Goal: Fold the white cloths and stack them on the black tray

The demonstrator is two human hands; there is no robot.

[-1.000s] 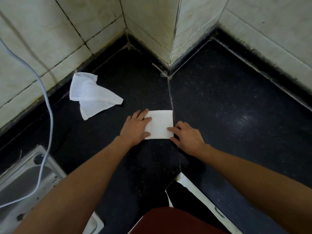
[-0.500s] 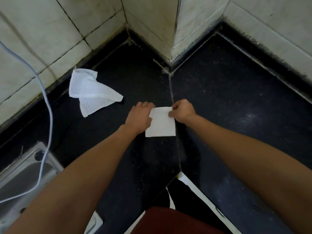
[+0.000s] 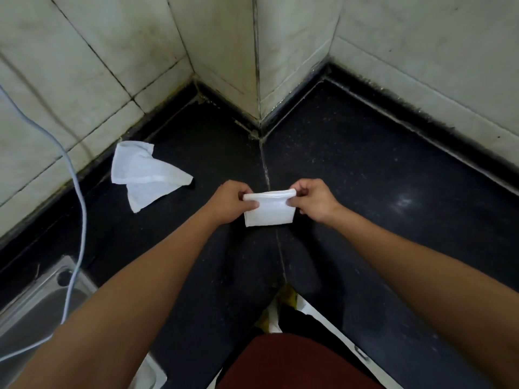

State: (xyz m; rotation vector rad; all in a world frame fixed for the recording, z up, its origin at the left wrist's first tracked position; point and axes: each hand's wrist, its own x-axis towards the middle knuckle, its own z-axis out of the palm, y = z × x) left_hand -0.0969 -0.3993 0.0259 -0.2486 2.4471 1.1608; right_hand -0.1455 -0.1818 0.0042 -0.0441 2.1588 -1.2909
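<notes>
Over the dark counter [image 3: 365,178], left hand [image 3: 230,202] and right hand [image 3: 316,200] each pinching folded white cloth [image 3: 269,209], no legible writing

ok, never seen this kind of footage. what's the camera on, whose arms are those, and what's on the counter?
No robot here: one wide-angle camera is worn on a person's head and looks down at their bare arms. The left hand and right hand each pinch a top corner of a folded white cloth over the black countertop. A second, crumpled white cloth lies to the left near the tiled wall. A steel sink and a grey cable sit at lower left.
</notes>
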